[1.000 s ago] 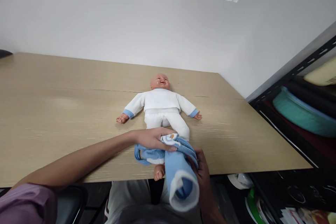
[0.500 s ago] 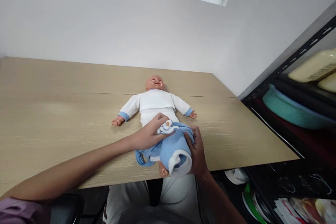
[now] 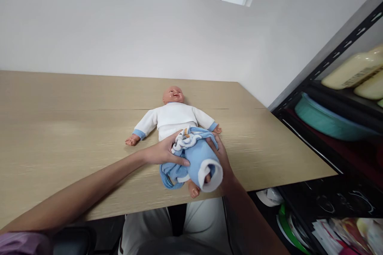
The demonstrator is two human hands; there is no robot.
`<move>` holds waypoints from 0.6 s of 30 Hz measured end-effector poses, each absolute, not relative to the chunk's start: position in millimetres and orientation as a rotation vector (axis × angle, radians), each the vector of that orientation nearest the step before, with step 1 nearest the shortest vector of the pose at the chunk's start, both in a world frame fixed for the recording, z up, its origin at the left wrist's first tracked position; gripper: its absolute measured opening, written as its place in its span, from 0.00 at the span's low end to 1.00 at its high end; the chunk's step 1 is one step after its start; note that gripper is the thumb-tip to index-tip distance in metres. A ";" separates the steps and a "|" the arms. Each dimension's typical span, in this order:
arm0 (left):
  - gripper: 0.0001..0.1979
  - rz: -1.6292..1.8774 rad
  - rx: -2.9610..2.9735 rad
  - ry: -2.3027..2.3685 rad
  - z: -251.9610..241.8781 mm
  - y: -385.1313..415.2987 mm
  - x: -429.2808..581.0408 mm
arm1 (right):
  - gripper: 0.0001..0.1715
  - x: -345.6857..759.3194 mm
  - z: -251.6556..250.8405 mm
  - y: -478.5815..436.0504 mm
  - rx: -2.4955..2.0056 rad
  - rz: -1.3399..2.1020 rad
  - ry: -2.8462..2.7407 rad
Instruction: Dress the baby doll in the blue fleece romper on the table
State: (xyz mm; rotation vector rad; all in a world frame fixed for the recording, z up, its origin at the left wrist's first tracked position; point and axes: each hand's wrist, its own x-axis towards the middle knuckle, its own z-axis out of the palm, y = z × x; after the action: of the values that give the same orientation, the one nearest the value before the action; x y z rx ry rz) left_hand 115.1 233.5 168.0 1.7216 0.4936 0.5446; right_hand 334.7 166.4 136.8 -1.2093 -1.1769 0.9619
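A baby doll (image 3: 174, 95) in a white top (image 3: 176, 114) with blue cuffs lies face up on the wooden table, its head away from me. Blue pants (image 3: 199, 155) with white cuffs are bunched around its legs. My left hand (image 3: 166, 150) grips the gathered patterned waistband from the left, thumb on the blue cloth. On the other side my right hand (image 3: 220, 153) is closed on the pants' right edge. Toes show inside the cuff of the leg on the right. The other bare foot (image 3: 193, 189) rests below the cloth near the table's front edge.
The wooden table (image 3: 74, 127) meets a white wall (image 3: 134, 32) at the back. To the right, a black shelf rack holds a teal basin (image 3: 332, 121) and cream bottles (image 3: 354, 69). Below are plastic packets (image 3: 356, 235) and a green-rimmed round item (image 3: 287, 227).
Both hands have pulled the pants a little up the doll's leg, toward its waist. Toes now show in the cuff opening. The view has shifted slightly.
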 end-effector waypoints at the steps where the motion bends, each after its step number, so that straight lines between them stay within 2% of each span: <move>1: 0.45 0.546 1.703 0.500 164.7 235.4 114.6 | 0.29 337.7 137.5 164.8 -1.186 0.988 -1.183; 7: 0.33 0.624 1.694 0.601 149.4 239.8 118.0 | 0.30 360.6 127.7 146.2 -1.028 1.051 -1.409; 12: 0.23 0.706 1.756 0.708 154.6 230.9 125.0 | 0.15 365.2 109.3 140.5 -1.131 0.883 -1.349; 14: 0.17 0.754 1.799 0.721 156.0 227.1 127.8 | 0.12 361.8 102.7 147.1 -1.203 0.773 -1.286; 18: 0.09 0.914 1.943 0.769 157.2 219.1 132.3 | 0.14 351.7 100.3 170.7 -1.202 0.688 -1.199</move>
State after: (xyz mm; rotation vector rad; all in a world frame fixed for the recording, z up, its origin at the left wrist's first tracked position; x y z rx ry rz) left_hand 132.3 219.1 157.2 1.9426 0.7685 0.9135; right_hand 351.7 170.7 100.3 -1.2023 -1.1992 0.6882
